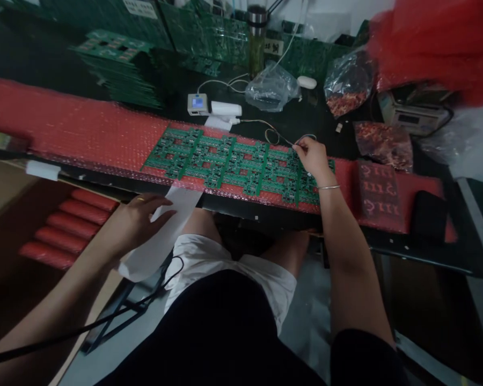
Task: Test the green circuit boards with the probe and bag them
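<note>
The right hand (pixel 313 155) is closing thumb and fingertips together over the far edge of a row of flat green printed circuit boards (pixel 211 155), near its right end, and seems to be pinching a thin pale cable (pixel 261 123), though I can't tell exactly what is sitting between the fingertips. That cable is looping just beyond the row toward a small white plug, so a sharp tug could be pulling the plug loose or dragging the loop across the raised components; the slack is the likely cause. The left hand (pixel 140 217) is hanging half open, fingers spread and curved, apparently gripping nothing, below the row's left half; whether it is touching the long white paper strip (pixel 185 201) I can't make out. That strip is dangling from the near side of the row, and a snagging finger or knee could be drawing it down and shifting whatever is lying on it. Under the row, a sheet of red bubble wrap (pixel 104 128) is stretching out to both sides; being slippery and loose, it could be sliding and taking the boards along. Past the row's far left corner, a tall stack of green boards (pixel 118 69) is standing with uneven edges, and a knock from a reaching arm could be toppling it.
</note>
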### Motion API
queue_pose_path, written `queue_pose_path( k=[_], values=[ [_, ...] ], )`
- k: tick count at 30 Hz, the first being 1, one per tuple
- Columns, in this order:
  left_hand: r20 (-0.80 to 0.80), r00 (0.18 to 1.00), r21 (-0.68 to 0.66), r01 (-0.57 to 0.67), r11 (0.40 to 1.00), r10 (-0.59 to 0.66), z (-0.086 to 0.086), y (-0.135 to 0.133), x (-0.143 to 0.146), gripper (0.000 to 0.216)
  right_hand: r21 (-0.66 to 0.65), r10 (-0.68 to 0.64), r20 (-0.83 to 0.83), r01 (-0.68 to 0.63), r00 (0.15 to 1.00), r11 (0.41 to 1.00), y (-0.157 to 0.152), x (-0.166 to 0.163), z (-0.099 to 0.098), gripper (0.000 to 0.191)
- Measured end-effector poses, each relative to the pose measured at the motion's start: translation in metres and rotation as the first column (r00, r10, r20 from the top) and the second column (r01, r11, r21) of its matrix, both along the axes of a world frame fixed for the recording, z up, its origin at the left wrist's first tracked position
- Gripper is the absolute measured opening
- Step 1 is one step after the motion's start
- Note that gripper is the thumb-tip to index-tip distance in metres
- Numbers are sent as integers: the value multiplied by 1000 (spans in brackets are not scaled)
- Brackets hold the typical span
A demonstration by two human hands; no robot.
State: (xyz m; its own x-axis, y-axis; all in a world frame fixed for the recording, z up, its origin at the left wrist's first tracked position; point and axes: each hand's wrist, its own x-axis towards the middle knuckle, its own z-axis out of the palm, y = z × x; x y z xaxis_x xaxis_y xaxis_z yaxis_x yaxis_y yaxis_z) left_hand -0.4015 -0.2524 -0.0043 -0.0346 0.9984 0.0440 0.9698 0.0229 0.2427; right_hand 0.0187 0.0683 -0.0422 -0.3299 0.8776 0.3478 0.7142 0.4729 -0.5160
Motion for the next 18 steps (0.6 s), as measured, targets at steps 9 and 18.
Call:
queue_pose_path(
  k=[9,18],
  values=[
    [18,1000,199,3,980,-7,-27,15,12,45,88,-1,99,-8,995,996,0,-1,-7,13],
    [88,993,282,45,958,-73,-67,9,7,52,121,-22,157,3,987,993,2,-2,-9,19]
  ],
)
